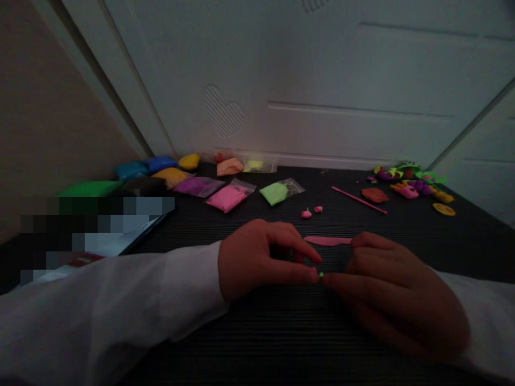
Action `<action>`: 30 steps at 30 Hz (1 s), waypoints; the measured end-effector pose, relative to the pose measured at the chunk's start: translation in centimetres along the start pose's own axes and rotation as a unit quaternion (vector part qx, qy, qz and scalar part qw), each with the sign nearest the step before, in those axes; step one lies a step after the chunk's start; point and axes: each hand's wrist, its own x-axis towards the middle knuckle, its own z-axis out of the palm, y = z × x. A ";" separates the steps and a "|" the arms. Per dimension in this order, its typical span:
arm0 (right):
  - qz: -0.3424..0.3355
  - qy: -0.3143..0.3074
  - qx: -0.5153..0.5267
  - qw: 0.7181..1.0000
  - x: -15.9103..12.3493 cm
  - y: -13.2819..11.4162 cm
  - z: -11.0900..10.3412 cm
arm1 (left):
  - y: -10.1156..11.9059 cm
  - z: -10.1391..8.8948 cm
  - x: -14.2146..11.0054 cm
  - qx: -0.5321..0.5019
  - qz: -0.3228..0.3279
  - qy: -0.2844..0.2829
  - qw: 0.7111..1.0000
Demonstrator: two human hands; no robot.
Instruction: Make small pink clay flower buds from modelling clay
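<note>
My left hand (257, 257) and my right hand (394, 295) rest on the dark ribbed table (281, 332), fingertips meeting. Between the fingertips sits a tiny green bit of clay (321, 275), pinched from both sides. Just behind the hands lies a flat pink clay strip (326, 240). Two small pink clay buds (310, 212) sit farther back. Both arms wear white sleeves.
Bags of coloured clay lie at the back left: pink (227, 197), light green (276, 192), purple (196, 185), orange (229, 166), blue (160, 163), green (90, 188). A pink stick (358, 200) and finished clay pieces (410, 182) lie at the back right. A white wall panel stands behind.
</note>
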 end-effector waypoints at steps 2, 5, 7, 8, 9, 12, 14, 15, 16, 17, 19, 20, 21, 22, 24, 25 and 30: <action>0.000 0.004 -0.010 1.000 0.0 -0.1 0.1 | 0.0 -0.2 0.1 -0.011 -0.009 -0.022 1.000; -0.003 0.018 -0.023 1.000 0.0 -0.1 0.1 | -0.1 -0.4 0.2 -0.018 -0.010 -0.052 0.998; -0.006 0.021 -0.024 0.999 0.0 -0.1 0.0 | -0.1 -0.5 0.2 -0.034 -0.006 -0.058 0.998; -0.006 0.019 -0.022 1.000 0.0 -0.1 0.0 | -0.1 -0.5 0.2 -0.045 -0.006 -0.058 0.997; -0.007 0.016 -0.022 1.000 0.0 -0.1 0.0 | -0.1 -0.4 0.2 -0.055 -0.006 -0.059 0.997; -0.006 0.016 -0.031 0.999 0.1 -0.1 0.0 | 0.1 -0.3 0.2 -0.065 -0.018 -0.055 0.996; -0.004 0.014 -0.038 0.999 0.2 -0.1 0.0 | 0.2 -0.2 0.2 -0.063 -0.026 -0.052 0.996; -0.003 0.012 -0.040 0.999 0.2 -0.1 0.0 | 0.3 -0.2 0.2 -0.061 -0.029 -0.050 0.996; -0.002 0.009 -0.040 0.999 0.3 -0.1 0.0 | 0.3 -0.1 0.2 -0.061 -0.030 -0.048 0.997; -0.001 0.007 -0.040 0.999 0.3 -0.1 0.0 | 0.3 -0.1 0.2 -0.061 -0.032 -0.045 0.997; -0.001 0.005 -0.040 0.999 0.2 0.0 0.0 | 0.3 0.0 0.2 -0.062 -0.034 -0.039 0.997; -0.005 0.004 -0.039 0.999 0.1 0.0 0.0 | 0.3 0.0 0.2 -0.062 -0.035 -0.036 0.997; -0.008 0.008 -0.037 0.999 0.1 0.0 0.0 | 0.3 0.0 0.2 -0.061 -0.036 -0.033 0.997; -0.009 0.013 -0.032 0.999 0.1 -0.1 0.0 | 0.3 0.0 0.2 -0.059 -0.037 -0.031 0.997; 0.015 0.037 -0.008 0.999 0.1 -0.4 -0.1 | 0.3 0.0 0.2 -0.054 -0.039 -0.029 0.997; 0.043 0.053 0.015 0.998 0.1 -0.7 0.0 | 0.3 0.0 0.1 -0.051 -0.041 -0.028 0.997; 0.148 0.094 0.143 0.974 1.0 -1.9 0.3 | 0.6 0.3 -0.1 -0.048 -0.056 -0.042 0.996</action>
